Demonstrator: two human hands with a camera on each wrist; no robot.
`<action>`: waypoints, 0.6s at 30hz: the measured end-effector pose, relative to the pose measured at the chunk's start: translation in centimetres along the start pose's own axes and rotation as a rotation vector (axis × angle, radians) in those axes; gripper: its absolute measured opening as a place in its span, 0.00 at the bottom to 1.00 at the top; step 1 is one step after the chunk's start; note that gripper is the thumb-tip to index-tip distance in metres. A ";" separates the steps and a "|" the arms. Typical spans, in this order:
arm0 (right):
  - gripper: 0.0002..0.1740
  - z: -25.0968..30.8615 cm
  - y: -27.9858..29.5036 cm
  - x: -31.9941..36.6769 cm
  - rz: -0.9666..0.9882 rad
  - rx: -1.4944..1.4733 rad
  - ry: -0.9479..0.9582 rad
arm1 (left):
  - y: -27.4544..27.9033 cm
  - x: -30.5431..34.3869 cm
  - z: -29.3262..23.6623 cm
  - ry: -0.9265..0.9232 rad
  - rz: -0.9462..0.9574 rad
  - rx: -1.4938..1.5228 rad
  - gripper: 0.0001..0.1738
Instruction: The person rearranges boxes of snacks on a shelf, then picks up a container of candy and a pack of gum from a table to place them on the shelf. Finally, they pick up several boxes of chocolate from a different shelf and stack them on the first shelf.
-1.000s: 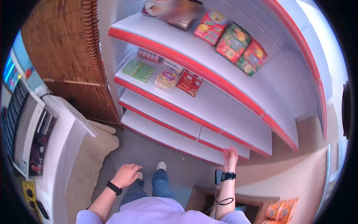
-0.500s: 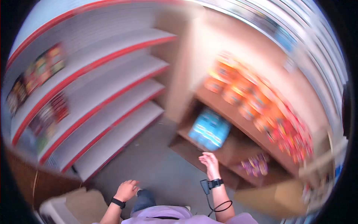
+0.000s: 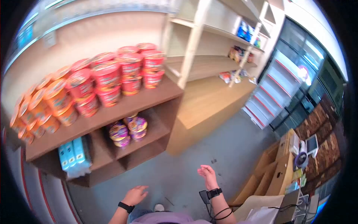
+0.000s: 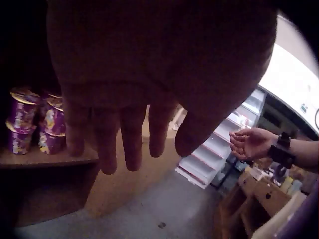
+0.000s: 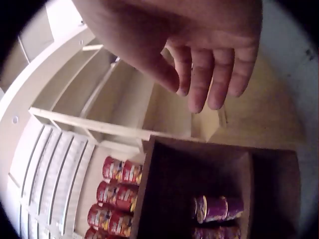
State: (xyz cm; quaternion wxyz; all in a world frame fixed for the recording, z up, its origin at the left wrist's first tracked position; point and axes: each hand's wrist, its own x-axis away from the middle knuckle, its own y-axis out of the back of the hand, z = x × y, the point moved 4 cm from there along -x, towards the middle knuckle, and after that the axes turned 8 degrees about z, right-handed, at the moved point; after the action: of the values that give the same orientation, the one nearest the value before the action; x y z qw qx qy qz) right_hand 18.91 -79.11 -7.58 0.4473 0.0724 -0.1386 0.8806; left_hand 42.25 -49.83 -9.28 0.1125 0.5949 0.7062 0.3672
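My left hand [image 3: 136, 195] hangs over the floor in front of a brown shelf unit [image 3: 169, 98], holding nothing. In the left wrist view its fingers [image 4: 132, 144] point down, loosely spread. To the right, my right hand [image 3: 208, 177] is also empty, its fingers relaxed and slightly bent in the right wrist view. Nearest the hands, purple instant noodle cups [image 3: 137, 127] stand stacked in the unit's upper compartment, beside packs in blue wrapping [image 3: 74, 154]. On its top stand several red noodle cups [image 3: 106, 72] and orange noodle cups [image 3: 57, 95], stacked in rows. Neither hand touches them.
A pale wooden shelf [image 3: 212, 108] with a few packets adjoins on the right. Farther back stands a white rack [image 3: 274, 87] with red edges. A wooden counter [image 3: 279, 164] and a covered chair-like object [image 3: 253, 209] are at the right. Grey floor [image 3: 149, 175] lies between.
The view has swung right, from the white red-edged shelves to the brown unit with noodle cups and the counter beyond. Both hands stay empty in front of the body.
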 end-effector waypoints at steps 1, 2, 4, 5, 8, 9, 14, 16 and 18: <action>0.09 0.1 2.3 0.0 -0.064 -0.011 -0.002 | -0.3 -2.6 -1.4 -0.036 0.070 -0.031 0.20; 0.09 0.2 4.3 0.2 -0.103 -0.024 0.001 | -0.7 -4.8 -2.6 -0.069 0.141 -0.063 0.19; 0.08 -0.9 7.0 -0.3 -0.229 -0.098 -0.010 | -1.1 -9.4 -2.8 -0.131 0.200 -0.125 0.20; 0.08 -1.7 8.6 -0.6 -0.261 -0.112 -0.006 | -1.1 -11.7 -3.2 -0.176 0.226 -0.171 0.20; 0.07 -2.8 13.1 -3.1 -0.342 -0.236 -0.022 | -0.9 -18.0 -3.5 -0.203 0.285 -0.177 0.21; 0.07 -2.7 14.4 -4.2 -0.377 -0.259 -0.033 | -1.0 -20.2 -3.4 -0.212 0.300 -0.183 0.21; 0.07 1.6 19.7 -11.9 -0.492 -0.286 -0.033 | -0.2 -32.0 -4.9 -0.203 0.377 -0.213 0.20; 0.08 4.4 21.5 -15.4 -0.483 -0.311 0.007 | 0.4 -37.0 -7.3 -0.235 0.400 -0.246 0.20; 0.08 7.8 23.7 -18.5 -0.488 -0.264 0.068 | 0.8 -43.0 -10.1 -0.272 0.420 -0.290 0.21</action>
State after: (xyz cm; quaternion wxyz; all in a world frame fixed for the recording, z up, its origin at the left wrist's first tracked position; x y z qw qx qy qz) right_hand 10.70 -109.03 -9.04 0.6561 0.0152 -0.2154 0.7231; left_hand 48.30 -93.36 -13.56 0.2114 0.7497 0.4860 0.3963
